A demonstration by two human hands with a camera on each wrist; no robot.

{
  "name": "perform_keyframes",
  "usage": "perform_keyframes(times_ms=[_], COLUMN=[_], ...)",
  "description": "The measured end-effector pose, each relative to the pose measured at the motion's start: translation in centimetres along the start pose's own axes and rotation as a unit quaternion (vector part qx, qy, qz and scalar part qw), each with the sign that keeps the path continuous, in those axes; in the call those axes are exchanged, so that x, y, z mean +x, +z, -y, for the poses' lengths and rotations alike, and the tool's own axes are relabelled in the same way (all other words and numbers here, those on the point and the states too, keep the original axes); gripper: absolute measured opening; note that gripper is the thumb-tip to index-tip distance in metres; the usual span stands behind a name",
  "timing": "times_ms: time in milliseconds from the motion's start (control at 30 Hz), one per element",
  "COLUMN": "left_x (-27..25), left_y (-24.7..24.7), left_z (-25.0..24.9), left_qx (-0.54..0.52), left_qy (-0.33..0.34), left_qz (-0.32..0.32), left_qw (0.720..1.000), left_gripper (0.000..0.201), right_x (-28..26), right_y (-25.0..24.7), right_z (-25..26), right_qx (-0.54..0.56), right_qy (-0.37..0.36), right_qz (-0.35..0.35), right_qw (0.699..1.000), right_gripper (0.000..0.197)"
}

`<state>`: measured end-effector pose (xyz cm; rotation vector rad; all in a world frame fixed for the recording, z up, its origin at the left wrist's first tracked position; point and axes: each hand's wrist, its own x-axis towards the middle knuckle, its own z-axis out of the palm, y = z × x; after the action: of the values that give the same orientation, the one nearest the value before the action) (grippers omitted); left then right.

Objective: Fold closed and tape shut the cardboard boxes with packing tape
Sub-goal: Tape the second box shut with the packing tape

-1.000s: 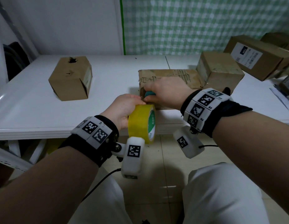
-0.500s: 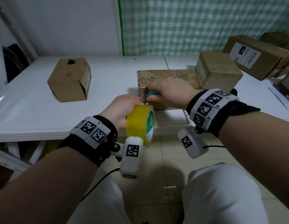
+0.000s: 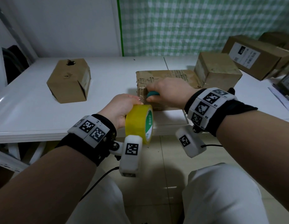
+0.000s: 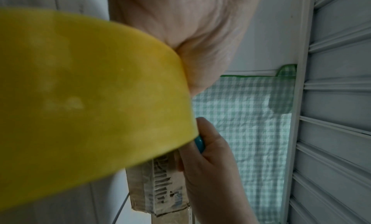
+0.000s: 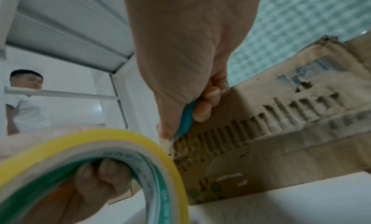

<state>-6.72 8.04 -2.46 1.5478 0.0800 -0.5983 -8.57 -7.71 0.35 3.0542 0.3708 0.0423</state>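
White table [image 3: 35,110]: left hand [image 3: 119,109] grips tape roll [image 3: 139,125], right hand [image 3: 169,92] perhaps a cutter [image 3: 152,94].

The tape roll [image 3: 139,125] carries Chinese characters on its green-and-white core label, too small to read surely. The far-right box's [image 3: 257,57] white shipping label [image 3: 244,54] is illegible.

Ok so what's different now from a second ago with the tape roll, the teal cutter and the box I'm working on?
Very little. The right hand with the teal cutter has edged slightly rightward along the worn box's near top edge. The left hand still grips the yellow tape roll at the table's front edge. Nothing was picked up or let go, and the other boxes haven't moved.
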Motion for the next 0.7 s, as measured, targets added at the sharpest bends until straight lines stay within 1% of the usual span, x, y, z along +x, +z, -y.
perform_keyframes(times_ms=[100,200,267,333,433,533,600,633,700], left_x=[0.0,-0.3,-0.4,-0.4,-0.3,-0.4,-0.2,-0.1,-0.3], left_y=[-0.2,0.0,0.0,-0.1,-0.3,-0.6,-1.1,-1.2,-1.5], left_z=[0.1,0.0,-0.1,-0.2,-0.5,-1.1,-1.4,-1.6,-1.8], left_qx=[0.004,0.010,0.014,0.023,0.034,0.073,0.122,0.141,0.174], left_qy=[-0.003,-0.008,-0.005,-0.001,0.000,-0.010,-0.016,-0.016,-0.013], left_qz=[-0.003,-0.001,0.002,0.002,0.008,0.018,0.028,0.030,0.031], left_qw=[1.000,1.000,1.000,1.000,0.999,0.997,0.992,0.989,0.984], left_gripper=[0.015,0.009,0.011,0.011,0.012,0.008,0.020,0.022,0.012], right_x=[-0.3,-0.4,-0.3,-0.3,-0.4,-0.5,-0.6,-0.6,-0.7], right_y=[-0.4,-0.2,-0.1,-0.2,-0.5,-0.5,-0.3,-0.2,-0.1], right_z=[-0.5,-0.4,-0.3,-0.4,-0.5,-0.8,-1.1,-1.3,-1.5], right_qx=[0.033,-0.014,-0.054,-0.061,-0.038,-0.033,-0.029,-0.010,0.063], right_qy=[-0.003,-0.010,-0.018,-0.021,-0.024,-0.021,-0.003,0.008,0.022], right_qz=[0.020,0.024,0.022,0.023,0.027,0.037,0.051,0.057,0.056], right_qw=[0.999,1.000,0.998,0.998,0.999,0.999,0.998,0.998,0.996], right_gripper=[0.032,0.032,0.032,0.032,0.033,0.032,0.030,0.029,0.028])
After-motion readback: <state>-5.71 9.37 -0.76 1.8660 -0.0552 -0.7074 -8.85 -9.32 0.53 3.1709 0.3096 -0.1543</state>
